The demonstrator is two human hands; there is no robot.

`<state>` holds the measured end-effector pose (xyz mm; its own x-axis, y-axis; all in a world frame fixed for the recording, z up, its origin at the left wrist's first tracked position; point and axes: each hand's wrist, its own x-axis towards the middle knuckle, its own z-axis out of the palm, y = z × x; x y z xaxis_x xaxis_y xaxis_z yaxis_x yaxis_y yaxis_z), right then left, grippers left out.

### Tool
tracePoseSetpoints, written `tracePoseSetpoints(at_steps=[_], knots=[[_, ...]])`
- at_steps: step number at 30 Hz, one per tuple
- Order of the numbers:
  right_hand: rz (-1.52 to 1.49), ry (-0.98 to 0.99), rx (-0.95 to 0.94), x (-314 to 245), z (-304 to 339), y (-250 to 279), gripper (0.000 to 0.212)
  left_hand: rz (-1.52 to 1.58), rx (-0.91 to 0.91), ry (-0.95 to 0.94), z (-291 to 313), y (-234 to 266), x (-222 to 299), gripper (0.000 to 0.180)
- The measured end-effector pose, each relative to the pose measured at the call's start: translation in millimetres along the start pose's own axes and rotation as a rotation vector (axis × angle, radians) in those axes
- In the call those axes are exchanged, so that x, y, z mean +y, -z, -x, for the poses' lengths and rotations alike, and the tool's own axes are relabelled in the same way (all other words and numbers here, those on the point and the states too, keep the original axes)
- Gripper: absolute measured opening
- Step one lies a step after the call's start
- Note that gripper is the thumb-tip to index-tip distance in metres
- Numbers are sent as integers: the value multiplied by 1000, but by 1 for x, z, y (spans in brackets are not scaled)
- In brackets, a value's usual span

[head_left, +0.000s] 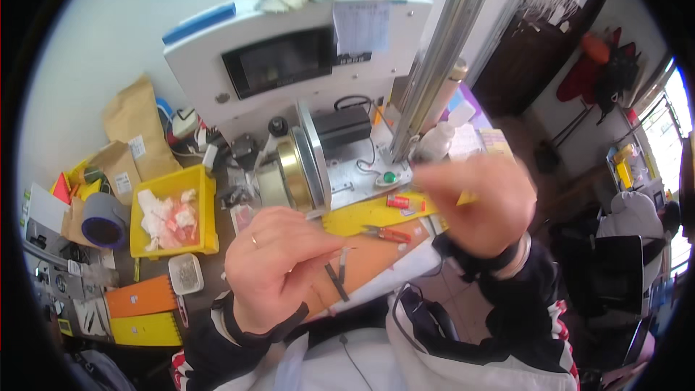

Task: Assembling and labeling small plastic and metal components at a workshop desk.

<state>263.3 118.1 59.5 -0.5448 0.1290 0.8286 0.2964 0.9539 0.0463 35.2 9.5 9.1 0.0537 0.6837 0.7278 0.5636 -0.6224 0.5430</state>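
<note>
A person's two bare hands hover above a table [211, 264], the left hand [271, 268] with thumb and finger pinched together, though whether on anything is too small to tell. The right hand [481, 206] is blurred, its grip impossible to read. Between them, on an orange sheet [376, 264], lie small red-handled snips [394, 235], just to the right of the left fingertips, the nearer pair. Their long axis runs left to right, dark pointed blades facing the left hand.
</note>
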Motion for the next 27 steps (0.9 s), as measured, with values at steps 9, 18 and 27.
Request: tracePoseSetpoints(at_steps=[9, 18, 27], knots=[[-89, -102, -58, -31, 54, 4, 34, 300, -54, 181, -3, -28, 14, 17], [-39, -75, -81, -38, 64, 18, 28, 247, -68, 183, -6, -51, 30, 17], [-88, -283, -85, -31, 98, 26, 32, 58, -9, 57, 5, -46, 41, 20]])
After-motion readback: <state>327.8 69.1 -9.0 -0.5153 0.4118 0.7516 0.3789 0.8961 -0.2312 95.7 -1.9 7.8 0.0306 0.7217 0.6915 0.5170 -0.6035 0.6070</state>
